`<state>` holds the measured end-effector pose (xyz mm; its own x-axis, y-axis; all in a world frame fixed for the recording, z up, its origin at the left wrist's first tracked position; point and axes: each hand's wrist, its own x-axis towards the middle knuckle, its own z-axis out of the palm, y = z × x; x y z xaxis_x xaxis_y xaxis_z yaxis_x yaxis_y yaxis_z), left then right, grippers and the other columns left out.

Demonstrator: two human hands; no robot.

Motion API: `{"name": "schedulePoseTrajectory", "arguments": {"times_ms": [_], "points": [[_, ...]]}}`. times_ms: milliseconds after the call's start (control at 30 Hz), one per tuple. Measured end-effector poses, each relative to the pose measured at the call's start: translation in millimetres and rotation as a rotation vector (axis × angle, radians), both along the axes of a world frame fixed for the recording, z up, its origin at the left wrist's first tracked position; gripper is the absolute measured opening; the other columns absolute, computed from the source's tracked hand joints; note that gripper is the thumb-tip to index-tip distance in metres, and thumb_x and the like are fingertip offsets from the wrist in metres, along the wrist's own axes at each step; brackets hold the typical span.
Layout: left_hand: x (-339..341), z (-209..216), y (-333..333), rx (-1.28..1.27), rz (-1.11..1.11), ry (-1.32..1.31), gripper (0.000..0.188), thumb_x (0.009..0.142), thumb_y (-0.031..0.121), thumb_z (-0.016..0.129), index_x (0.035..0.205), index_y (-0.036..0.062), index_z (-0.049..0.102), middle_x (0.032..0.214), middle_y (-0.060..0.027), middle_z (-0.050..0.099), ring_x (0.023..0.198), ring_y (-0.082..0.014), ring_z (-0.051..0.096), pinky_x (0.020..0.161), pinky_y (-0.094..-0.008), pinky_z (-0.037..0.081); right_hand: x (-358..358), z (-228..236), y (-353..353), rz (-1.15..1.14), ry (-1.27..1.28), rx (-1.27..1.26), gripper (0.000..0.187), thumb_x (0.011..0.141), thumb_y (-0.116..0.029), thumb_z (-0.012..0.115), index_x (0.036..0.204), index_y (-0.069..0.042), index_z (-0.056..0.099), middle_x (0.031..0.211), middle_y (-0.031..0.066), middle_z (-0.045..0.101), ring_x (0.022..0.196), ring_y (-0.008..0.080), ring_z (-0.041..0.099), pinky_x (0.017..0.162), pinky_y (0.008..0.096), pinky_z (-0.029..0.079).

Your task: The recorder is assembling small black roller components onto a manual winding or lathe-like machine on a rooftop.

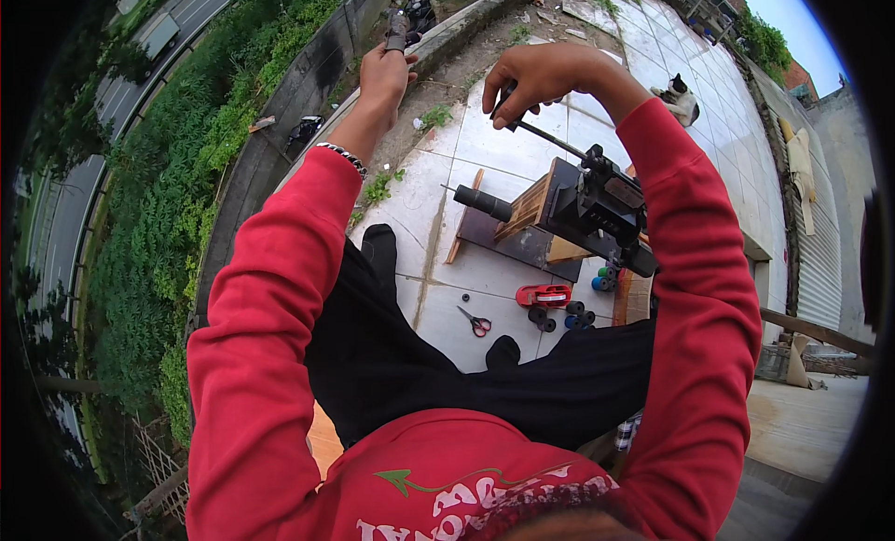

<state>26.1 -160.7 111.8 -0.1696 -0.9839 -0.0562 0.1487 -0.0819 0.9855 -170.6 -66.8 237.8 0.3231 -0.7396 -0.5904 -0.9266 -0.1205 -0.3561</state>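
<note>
My left hand point(382, 79) is raised at the far left, its fingers closed around a dark brown cylindrical thing point(398, 30) whose kind I cannot make out. My right hand point(550, 75) grips the black knob of a crank handle point(550, 138), bent down over it from above. The crank's metal rod leads to a black hand-cranked machine point(601, 205) mounted on a wooden stand point(527, 205). From the stand's left side sticks out a spindle carrying a black cylinder point(482, 202), with a thin metal tip. My right forearm hides part of the machine.
Scissors point(477, 325) with red-and-black handles lie on the tiles near my feet. Beside them are a red tape dispenser point(543, 296), several black rolls point(541, 317) and green and blue rolls point(605, 278). A black-and-white cat point(679, 101) rests farther back. A low wall point(308, 89) borders the left.
</note>
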Motion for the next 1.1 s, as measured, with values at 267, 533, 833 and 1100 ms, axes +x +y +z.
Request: {"name": "schedulePoseTrajectory", "arguments": {"times_ms": [267, 533, 833, 1100], "points": [[-11, 1, 4, 0.040, -0.045, -0.074, 0.043, 0.109, 0.036, 0.044, 0.126, 0.0046, 0.067, 0.120, -0.0097, 0.068, 0.102, -0.0172, 0.065, 0.080, -0.0313, 0.053, 11, 7, 1, 0.031, 0.081, 0.001, 0.042, 0.083, -0.030, 0.085, 0.114, -0.004, 0.076, 0.090, 0.0066, 0.077, 0.072, 0.0158, 0.068, 0.061, 0.0332, 0.053], [-15, 2, 9, 0.049, -0.085, -0.080, 0.043, 0.111, 0.035, 0.042, 0.130, 0.0011, 0.060, 0.128, -0.0112, 0.065, 0.111, -0.0188, 0.066, 0.083, -0.0327, 0.053, 2, 11, 11, -0.053, 0.234, 0.036, 0.043, 0.080, -0.039, 0.086, 0.105, -0.005, 0.077, 0.084, 0.0079, 0.074, 0.068, 0.0168, 0.068, 0.056, 0.0333, 0.051], [-8, 5, 6, 0.061, -0.112, -0.113, 0.042, 0.111, 0.034, 0.041, 0.130, -0.0004, 0.056, 0.127, -0.0106, 0.064, 0.110, -0.0190, 0.066, 0.082, -0.0329, 0.054, -24, 18, 53, -0.064, 0.307, 0.018, 0.043, 0.079, -0.031, 0.086, 0.109, -0.003, 0.077, 0.090, 0.0105, 0.078, 0.074, 0.0180, 0.073, 0.067, 0.0319, 0.056], [-8, 3, 6, 0.034, -0.126, -0.115, 0.044, 0.111, 0.036, 0.041, 0.132, 0.0004, 0.055, 0.124, -0.0112, 0.066, 0.110, -0.0183, 0.066, 0.084, -0.0340, 0.054, -38, 39, 57, -0.131, 0.058, -0.196, 0.042, 0.092, -0.039, 0.076, 0.110, -0.002, 0.076, 0.083, 0.0071, 0.077, 0.065, 0.0122, 0.069, 0.058, 0.0264, 0.053]]}}
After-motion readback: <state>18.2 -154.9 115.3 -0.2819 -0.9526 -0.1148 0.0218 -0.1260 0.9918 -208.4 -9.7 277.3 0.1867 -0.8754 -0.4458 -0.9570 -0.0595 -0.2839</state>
